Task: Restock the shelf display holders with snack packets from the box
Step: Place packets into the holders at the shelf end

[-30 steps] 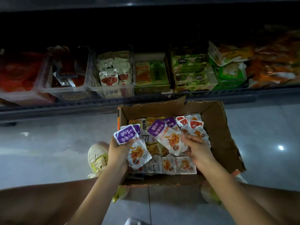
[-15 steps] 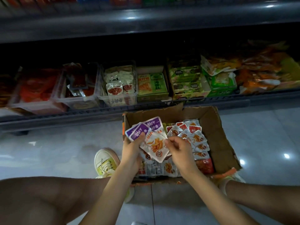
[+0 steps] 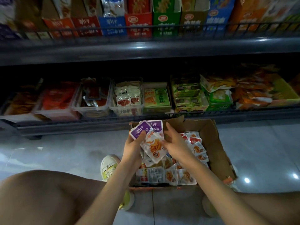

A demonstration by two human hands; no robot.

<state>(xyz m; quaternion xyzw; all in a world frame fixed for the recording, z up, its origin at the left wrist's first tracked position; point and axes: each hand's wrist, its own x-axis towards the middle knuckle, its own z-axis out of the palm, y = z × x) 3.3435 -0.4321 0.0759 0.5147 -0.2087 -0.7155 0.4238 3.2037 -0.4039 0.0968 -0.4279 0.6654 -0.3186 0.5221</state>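
Observation:
An open cardboard box (image 3: 215,143) sits on the floor below the shelf, full of small snack packets (image 3: 197,148). My left hand (image 3: 134,146) grips a fanned stack of purple-topped packets (image 3: 150,137) above the box's left side. My right hand (image 3: 176,143) is just to their right, its fingers spread and touching the stack's edge. On the lower shelf stand clear display holders (image 3: 128,109) and a green holder (image 3: 156,99). On the upper shelf stand coloured carton holders (image 3: 139,26).
The lower shelf's dark rail (image 3: 97,124) runs just behind the box. My knees fill the bottom left and right corners, and a yellow-white shoe (image 3: 108,166) rests left of the box. Glossy floor tiles (image 3: 259,151) spread on both sides.
My right hand passed its packet into the stack that my left hand holds, then loosened its fingers. Both hands rose, and the view tilted up, revealing the upper shelf.

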